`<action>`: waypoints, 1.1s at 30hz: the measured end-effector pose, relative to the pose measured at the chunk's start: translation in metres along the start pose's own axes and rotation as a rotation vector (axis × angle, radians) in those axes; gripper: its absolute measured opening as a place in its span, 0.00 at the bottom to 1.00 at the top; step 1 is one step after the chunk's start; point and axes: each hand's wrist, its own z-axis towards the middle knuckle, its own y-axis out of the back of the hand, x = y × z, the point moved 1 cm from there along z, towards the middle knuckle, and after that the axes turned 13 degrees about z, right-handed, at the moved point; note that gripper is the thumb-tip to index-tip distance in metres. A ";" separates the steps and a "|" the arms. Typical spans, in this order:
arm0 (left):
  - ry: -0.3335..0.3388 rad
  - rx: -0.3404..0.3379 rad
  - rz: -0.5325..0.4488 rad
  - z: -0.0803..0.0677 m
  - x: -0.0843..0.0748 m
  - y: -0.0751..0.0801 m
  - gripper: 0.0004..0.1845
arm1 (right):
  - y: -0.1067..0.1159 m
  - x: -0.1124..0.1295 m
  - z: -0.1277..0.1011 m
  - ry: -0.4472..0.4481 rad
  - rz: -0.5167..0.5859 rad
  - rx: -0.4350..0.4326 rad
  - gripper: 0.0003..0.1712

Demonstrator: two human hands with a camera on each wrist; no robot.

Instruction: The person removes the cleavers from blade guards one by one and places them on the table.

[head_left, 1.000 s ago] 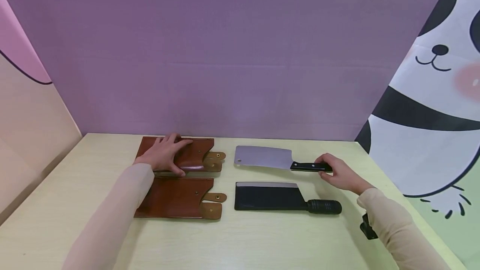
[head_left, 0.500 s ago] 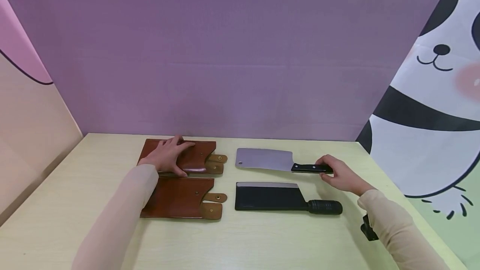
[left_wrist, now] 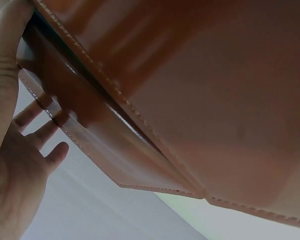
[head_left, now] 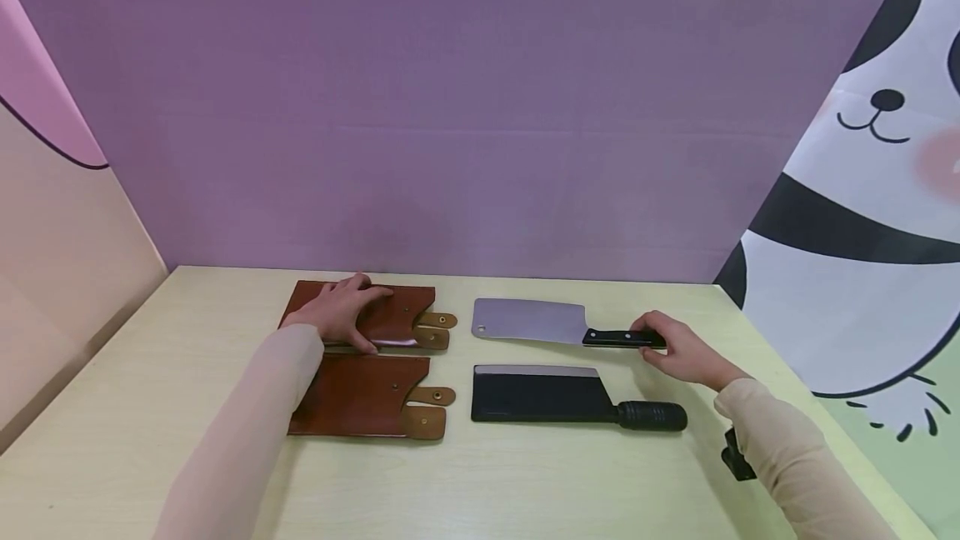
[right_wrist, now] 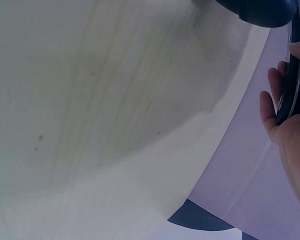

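Two brown leather knife sheaths with tan snap straps lie at left on the table. My left hand (head_left: 337,312) spans the far sheath (head_left: 412,303), thumb at its near edge and fingers over toward its far edge; the left wrist view shows this grip on the sheath (left_wrist: 85,112). Closer to me is the near sheath (head_left: 360,398), partly hidden by the sleeve. At right, my right hand (head_left: 678,350) pinches the black riveted handle of a silver cleaver (head_left: 528,321), whose blade points left toward the far sheath. In the right wrist view, thumb and fingers hold that handle (right_wrist: 292,80).
A black-bladed cleaver (head_left: 536,396) with a ribbed round handle lies in front of the silver one. The pale wooden table (head_left: 525,490) ends at a purple backdrop (head_left: 480,123). A panda picture (head_left: 862,290) stands along the right side.
The far sheath has slid slightly to the right and toward me with my left hand. The silver cleaver has come slightly nearer, held in my right hand.
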 end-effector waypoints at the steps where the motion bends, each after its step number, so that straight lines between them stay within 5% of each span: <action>1: 0.004 0.008 -0.007 0.000 0.000 0.000 0.51 | 0.000 0.000 0.000 0.002 -0.001 0.003 0.12; 11: 0.035 0.083 -0.063 0.000 -0.004 0.005 0.49 | 0.002 -0.004 0.002 0.023 0.004 -0.003 0.13; 33: 0.059 0.163 -0.063 0.003 -0.001 0.003 0.48 | -0.001 -0.020 0.011 -0.149 0.057 0.062 0.14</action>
